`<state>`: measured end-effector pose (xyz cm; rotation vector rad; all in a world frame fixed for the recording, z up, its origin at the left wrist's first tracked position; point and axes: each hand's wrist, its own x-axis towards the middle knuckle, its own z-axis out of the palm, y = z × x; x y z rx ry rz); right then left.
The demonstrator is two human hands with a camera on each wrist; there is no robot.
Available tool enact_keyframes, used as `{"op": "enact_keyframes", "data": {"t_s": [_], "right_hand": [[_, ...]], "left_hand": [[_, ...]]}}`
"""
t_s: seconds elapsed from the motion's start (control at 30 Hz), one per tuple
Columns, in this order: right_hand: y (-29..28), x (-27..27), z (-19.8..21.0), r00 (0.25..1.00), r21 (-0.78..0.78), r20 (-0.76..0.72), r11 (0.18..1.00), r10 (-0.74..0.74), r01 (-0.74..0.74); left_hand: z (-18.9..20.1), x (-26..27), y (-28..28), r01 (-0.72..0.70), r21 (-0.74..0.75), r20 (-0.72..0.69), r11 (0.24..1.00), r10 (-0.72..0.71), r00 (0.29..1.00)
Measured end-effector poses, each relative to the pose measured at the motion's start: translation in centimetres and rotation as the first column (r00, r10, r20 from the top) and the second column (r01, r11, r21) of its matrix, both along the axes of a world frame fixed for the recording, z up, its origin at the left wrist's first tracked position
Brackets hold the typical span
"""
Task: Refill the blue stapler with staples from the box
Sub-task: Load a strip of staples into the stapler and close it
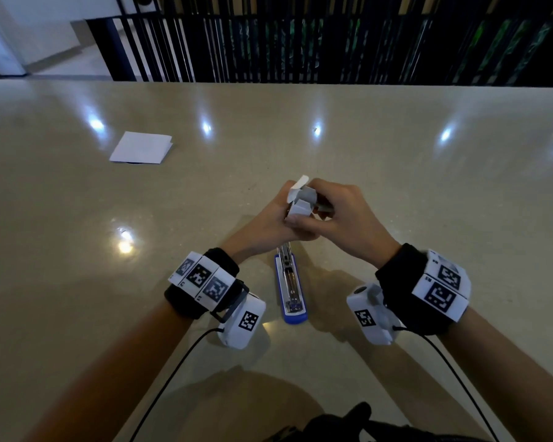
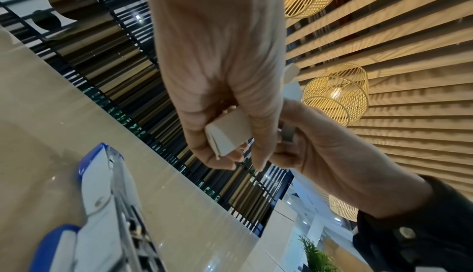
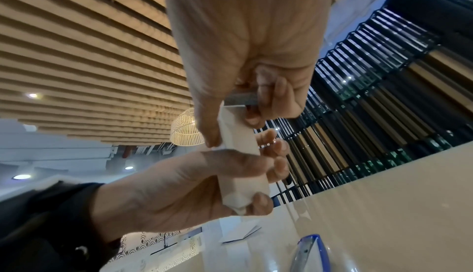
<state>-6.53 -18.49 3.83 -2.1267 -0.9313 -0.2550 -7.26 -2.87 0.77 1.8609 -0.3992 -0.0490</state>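
The blue stapler [image 1: 290, 287] lies swung open on the table, its metal channel facing up, between my two wrists; it also shows as the stapler [image 2: 97, 205] and the stapler [image 3: 311, 254]. Above it my left hand [image 1: 276, 220] grips the small white staple box [image 1: 299, 199], whose end flap stands open. The box [image 2: 226, 134] sits between thumb and fingers. My right hand [image 1: 336, 215] pinches a grey strip of staples [image 3: 240, 98] that sticks out of the box's [image 3: 238, 138] open end. Both hands hover over the stapler's far end.
A folded white paper [image 1: 141, 147] lies on the beige table [image 1: 428, 186] at the far left. A black slatted railing [image 1: 300, 43] runs behind the table's far edge. Cables trail from both wrist cameras toward me.
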Motion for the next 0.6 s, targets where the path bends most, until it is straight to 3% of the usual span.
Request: {"op": "enact_keyframes", "data": {"t_s": [0.1,0.2,0.37,0.43,0.6], "right_hand": [[-1.1,0.4,-0.3,0.996,-0.072,-0.026,0.994,-0.088,0.086],[-3.2,1.4,-0.5,0.962,-0.242,-0.074,0.941,-0.262,0.238],[-5.9,3.3,-1.5,0.804,-0.681,-0.165,0.655,-0.571,0.326],[-6.2,3.9,-2.1,0.776,-0.734,-0.173,0.604,-0.607,0.309],[-6.5,4.7,-3.3,0.754,-0.784,-0.21,0.568,-0.623,0.25]], "left_hand": [[-0.2,-0.1,-0.2,-0.005,0.039,-0.081,0.999,0.008,0.997],[-0.7,-0.2,0.5,-0.043,0.091,-0.098,0.995,0.052,0.994],[-1.1,-0.1,1.4,-0.107,0.059,-0.098,0.993,0.112,0.989],[-1.0,0.0,1.4,-0.107,0.06,-0.089,0.993,0.112,0.99],[-1.1,0.3,1.5,-0.102,0.062,-0.072,0.993,0.106,0.992]]}}
